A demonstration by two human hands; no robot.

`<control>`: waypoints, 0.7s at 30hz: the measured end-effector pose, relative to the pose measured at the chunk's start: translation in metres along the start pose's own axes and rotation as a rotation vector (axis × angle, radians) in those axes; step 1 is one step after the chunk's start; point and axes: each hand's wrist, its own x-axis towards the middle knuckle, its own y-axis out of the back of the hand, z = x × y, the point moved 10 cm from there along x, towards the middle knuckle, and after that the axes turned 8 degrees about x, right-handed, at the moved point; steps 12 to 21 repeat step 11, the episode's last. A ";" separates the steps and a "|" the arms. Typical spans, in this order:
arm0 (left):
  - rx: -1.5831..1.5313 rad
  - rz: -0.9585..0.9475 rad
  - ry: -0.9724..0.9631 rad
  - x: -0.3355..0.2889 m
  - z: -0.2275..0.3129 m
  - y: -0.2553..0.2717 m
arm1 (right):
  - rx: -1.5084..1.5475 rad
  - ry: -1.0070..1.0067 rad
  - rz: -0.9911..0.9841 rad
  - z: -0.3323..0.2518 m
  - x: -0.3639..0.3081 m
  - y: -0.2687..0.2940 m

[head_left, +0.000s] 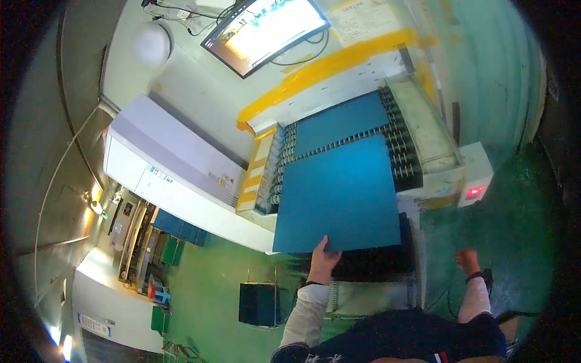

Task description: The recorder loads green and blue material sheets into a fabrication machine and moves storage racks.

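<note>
Left hand [322,259] clamped on near edge of blue sheet [339,196], which overhangs roller conveyor [402,158]. Second blue sheet [339,124] farther along. Right hand [467,260] empty at right, fingers loosely curled.

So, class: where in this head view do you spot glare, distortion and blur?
Head view: the wall screen is blown out by glare; the fisheye bends the white machine and darkens the rim; the right hand looks soft, while the left hand on the blue plate is sharper.

left hand's fingers [321,249] hidden under blue sheet [339,193], monitor [266,30] cut off, right hand [467,259] blurred
</note>
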 end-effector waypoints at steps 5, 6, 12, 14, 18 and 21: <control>0.005 0.038 0.035 0.011 0.001 0.014 | -0.666 0.205 -0.006 -0.004 -0.021 -0.016; 0.037 0.020 0.043 0.011 0.002 0.020 | -0.612 0.239 0.062 -0.013 -0.042 -0.037; -0.037 -0.005 0.065 0.013 0.001 0.006 | -0.792 0.336 0.022 -0.018 -0.007 0.004; -0.037 -0.005 0.065 0.013 0.001 0.006 | -0.792 0.336 0.022 -0.018 -0.007 0.004; -0.037 -0.005 0.065 0.013 0.001 0.006 | -0.792 0.336 0.022 -0.018 -0.007 0.004; -0.037 -0.005 0.065 0.013 0.001 0.006 | -0.792 0.336 0.022 -0.018 -0.007 0.004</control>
